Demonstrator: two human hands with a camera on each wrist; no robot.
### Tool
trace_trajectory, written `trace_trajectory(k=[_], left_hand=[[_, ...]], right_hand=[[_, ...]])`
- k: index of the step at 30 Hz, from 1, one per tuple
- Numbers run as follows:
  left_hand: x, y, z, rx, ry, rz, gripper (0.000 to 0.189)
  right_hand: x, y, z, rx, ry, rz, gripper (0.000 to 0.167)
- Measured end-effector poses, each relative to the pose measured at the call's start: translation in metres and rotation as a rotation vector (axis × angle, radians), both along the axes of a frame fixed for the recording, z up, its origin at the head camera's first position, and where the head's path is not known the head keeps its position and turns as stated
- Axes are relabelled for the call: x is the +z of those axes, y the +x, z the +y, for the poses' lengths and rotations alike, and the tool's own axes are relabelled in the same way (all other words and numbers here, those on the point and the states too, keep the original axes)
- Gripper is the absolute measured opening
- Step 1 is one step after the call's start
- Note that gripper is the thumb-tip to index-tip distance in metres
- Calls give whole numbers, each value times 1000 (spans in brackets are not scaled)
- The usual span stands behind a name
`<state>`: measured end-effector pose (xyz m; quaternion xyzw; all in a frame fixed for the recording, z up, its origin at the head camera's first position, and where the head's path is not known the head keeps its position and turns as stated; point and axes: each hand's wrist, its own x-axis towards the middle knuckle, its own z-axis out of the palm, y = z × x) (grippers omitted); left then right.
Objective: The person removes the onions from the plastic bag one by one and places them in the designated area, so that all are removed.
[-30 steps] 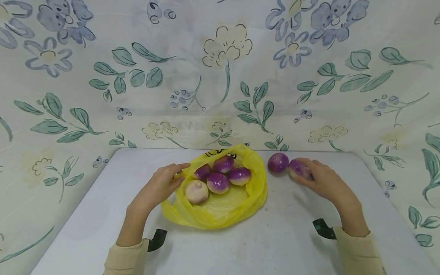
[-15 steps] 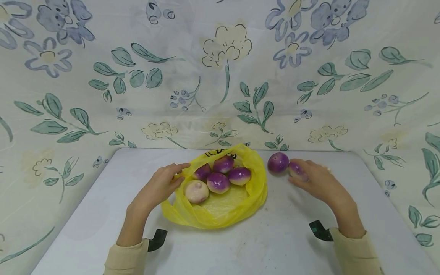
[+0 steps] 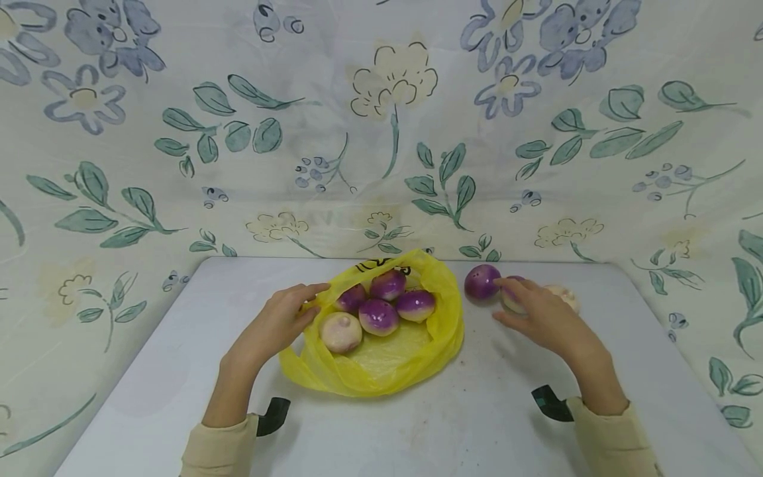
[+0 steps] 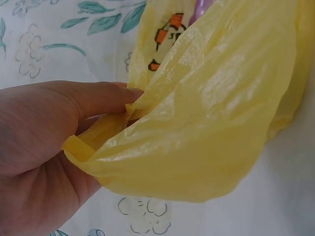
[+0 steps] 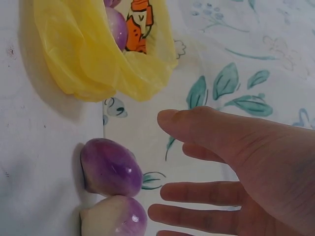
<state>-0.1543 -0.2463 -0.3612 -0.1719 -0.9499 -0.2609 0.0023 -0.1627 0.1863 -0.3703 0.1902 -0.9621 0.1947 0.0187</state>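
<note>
A yellow plastic bag (image 3: 381, 381) lies with its mouth wide, several purple-and-white turnips (image 3: 378, 318) inside. One turnip (image 3: 340, 332) in it shows its pale side up. My left hand (image 3: 283, 321) pinches the bag's left edge; in the left wrist view, the thin plastic runs between thumb and fingers. Right of the bag, my right hand (image 3: 542, 318) hovers with fingers spread and nothing in its grasp. It partly covers a purple-and-white turnip (image 3: 511, 296). Beside that one sits a purple turnip (image 3: 481, 283), and a pale turnip (image 3: 563, 298) peeks out behind the hand.
Everything rests on a white table (image 3: 465, 424) with a few small specks. A floral cloth (image 3: 381, 165) hangs right behind its far edge. Dark wrist mounts (image 3: 551, 403) jut inward from both sleeves.
My right hand has loosened from the purple-and-white turnip and shifted slightly left, spreading its fingers. The pale turnip behind it has come into view. My left hand and the bag have stayed put.
</note>
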Motion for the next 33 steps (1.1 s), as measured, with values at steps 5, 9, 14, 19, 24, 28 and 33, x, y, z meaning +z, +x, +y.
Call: trace_trajectory(k=[5, 9, 14, 19, 24, 28, 33], left_hand=[[0, 0, 1, 2, -6, -4, 42], [0, 0, 1, -2, -6, -4, 42], [0, 0, 1, -1, -8, -3, 42], [0, 0, 1, 0, -12, -1, 42], [0, 0, 1, 4, -15, -6, 42], [0, 0, 2, 0, -12, 0, 42], [0, 1, 1, -4, -10, 3, 41]], right_hand=[[0, 1, -2, 6, 6, 2, 56], [0, 2, -4, 20, 17, 12, 58], [0, 2, -7, 38, 25, 39, 59], [0, 2, -9, 39, 41, 39, 60], [-2, 2, -9, 37, 51, 35, 60], [-2, 2, -9, 38, 49, 30, 60], [-4, 2, -9, 50, 37, 44, 59]])
